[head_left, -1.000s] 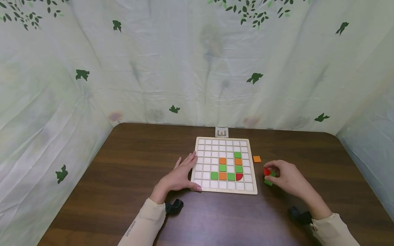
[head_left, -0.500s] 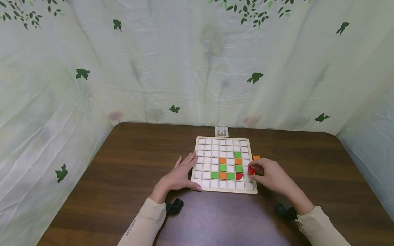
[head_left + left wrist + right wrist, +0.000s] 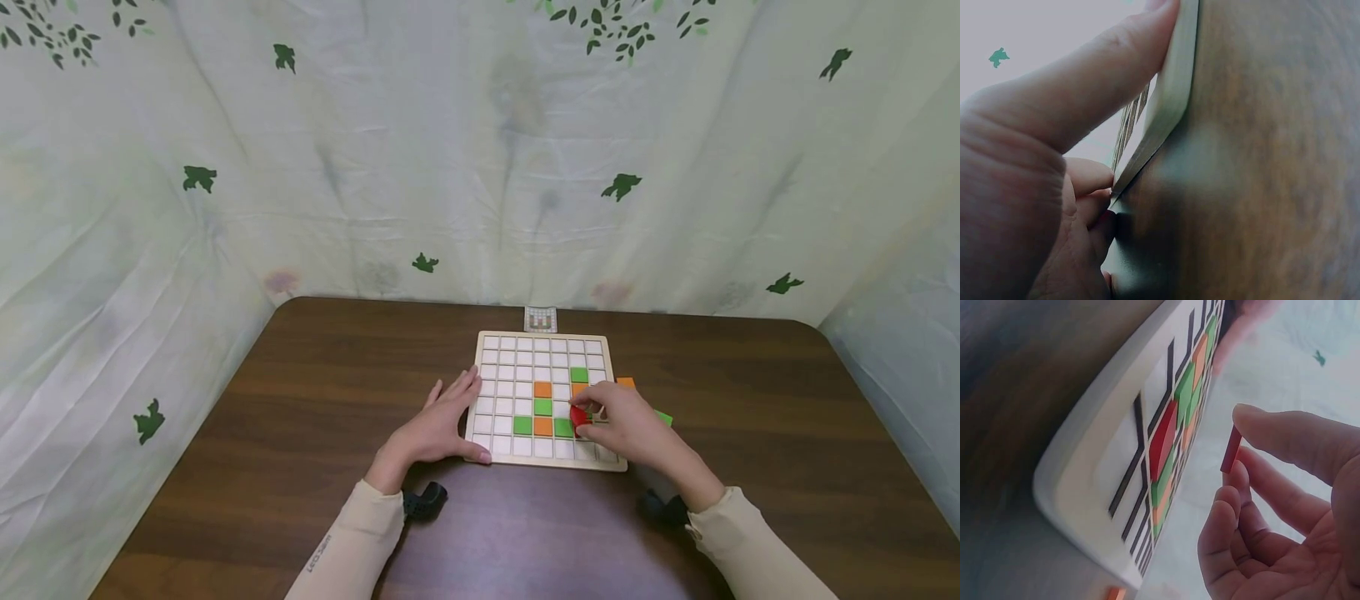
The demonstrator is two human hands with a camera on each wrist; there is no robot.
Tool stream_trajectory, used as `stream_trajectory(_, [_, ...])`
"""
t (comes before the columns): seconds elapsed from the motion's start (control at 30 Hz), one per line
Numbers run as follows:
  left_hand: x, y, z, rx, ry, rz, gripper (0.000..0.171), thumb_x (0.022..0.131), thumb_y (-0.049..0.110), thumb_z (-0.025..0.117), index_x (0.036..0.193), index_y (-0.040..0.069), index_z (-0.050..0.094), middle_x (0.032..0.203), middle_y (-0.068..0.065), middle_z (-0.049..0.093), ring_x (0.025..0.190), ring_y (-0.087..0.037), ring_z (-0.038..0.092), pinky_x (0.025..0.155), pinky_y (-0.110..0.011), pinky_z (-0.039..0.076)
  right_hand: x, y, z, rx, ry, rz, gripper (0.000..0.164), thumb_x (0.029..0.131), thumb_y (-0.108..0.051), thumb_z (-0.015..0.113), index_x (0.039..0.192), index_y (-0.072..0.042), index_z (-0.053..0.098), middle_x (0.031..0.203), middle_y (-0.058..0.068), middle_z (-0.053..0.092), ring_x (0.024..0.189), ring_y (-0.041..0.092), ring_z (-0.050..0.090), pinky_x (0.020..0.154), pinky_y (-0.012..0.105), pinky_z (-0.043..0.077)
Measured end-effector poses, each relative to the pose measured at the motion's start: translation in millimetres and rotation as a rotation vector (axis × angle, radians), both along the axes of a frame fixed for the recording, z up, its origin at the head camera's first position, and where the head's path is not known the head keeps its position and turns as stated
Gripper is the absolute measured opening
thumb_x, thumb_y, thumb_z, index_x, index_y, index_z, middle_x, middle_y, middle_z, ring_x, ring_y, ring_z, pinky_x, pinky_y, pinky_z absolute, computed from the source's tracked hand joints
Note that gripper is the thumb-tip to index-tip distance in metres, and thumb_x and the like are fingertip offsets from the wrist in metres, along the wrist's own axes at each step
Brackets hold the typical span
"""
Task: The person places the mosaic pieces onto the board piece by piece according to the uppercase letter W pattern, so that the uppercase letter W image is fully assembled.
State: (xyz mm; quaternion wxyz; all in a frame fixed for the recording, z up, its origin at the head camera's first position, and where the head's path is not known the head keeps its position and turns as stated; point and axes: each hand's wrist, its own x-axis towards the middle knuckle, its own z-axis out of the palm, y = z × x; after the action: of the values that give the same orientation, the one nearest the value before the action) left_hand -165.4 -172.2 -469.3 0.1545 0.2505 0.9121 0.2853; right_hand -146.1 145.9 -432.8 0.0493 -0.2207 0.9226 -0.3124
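Observation:
My right hand (image 3: 637, 425) pinches a small red tile (image 3: 1231, 450) between thumb and fingers, above the right part of a white gridded board (image 3: 517, 358). In the right wrist view the tile stands on edge, apart from the board. Below it, a red tile (image 3: 1162, 444) with one curved side lies in a cell, beside green and orange square tiles. My left hand (image 3: 438, 425) rests at the board's left side, fingers spread along the edge, thumb on the near left corner. In the left wrist view the thumb (image 3: 1110, 69) lies over the pale rim.
Right of the board lie an orange tile (image 3: 626, 383) and a green tile (image 3: 664, 417), partly hidden by the right hand. A small patterned card (image 3: 541, 320) sits behind the board on the brown wooden table (image 3: 360, 358). A printed curtain (image 3: 420, 167) hangs behind.
My right hand has lifted the red tile from beside the green pieces at the right and carried it left over the board. The left hand stays in place.

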Motion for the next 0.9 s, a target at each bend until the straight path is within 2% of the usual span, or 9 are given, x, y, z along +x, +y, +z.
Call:
stream_trajectory(0.3, [0.6, 0, 1.1, 0.002, 0.003, -0.003, 0.122, 0.074, 0.048, 0.087, 0.16, 0.002, 0.014, 0.169, -0.01, 0.003, 0.154, -0.023, 0.001, 0.121, -0.053, -0.004, -3.8, -19, -4.8, -0.007, 0.016, 0.079, 0.026, 0.082, -0.008, 0.081, 0.107, -0.006, 0.074, 0.096, -0.003, 0.068, 0.084, 0.017, 0.059, 0.073, 0.032, 0.052])
stream_trajectory(0.77, [0.7, 0, 2.1, -0.001, 0.004, -0.003, 0.121, 0.075, 0.049, 0.087, 0.16, 0.002, 0.015, 0.169, -0.01, 0.003, 0.154, -0.024, 0.001, 0.121, -0.054, -0.004, -9.8, -50, -8.9, -0.037, -0.004, 0.144, 0.03, 0.083, -0.006, 0.079, 0.112, -0.001, 0.074, 0.099, 0.001, 0.07, 0.09, 0.017, 0.064, 0.079, 0.033, 0.054])
stream_trajectory(0.9, [0.7, 0, 2.6, -0.002, 0.008, -0.004, 0.121, 0.075, 0.05, 0.086, 0.16, 0.002, 0.015, 0.169, -0.01, 0.003, 0.155, -0.024, 0.002, 0.121, -0.054, -0.004, -11.6, -58, -11.5, -0.013, -0.011, 0.147, 0.03, 0.083, -0.007, 0.079, 0.113, -0.003, 0.074, 0.101, 0.001, 0.07, 0.09, 0.015, 0.061, 0.081, 0.034, 0.053])
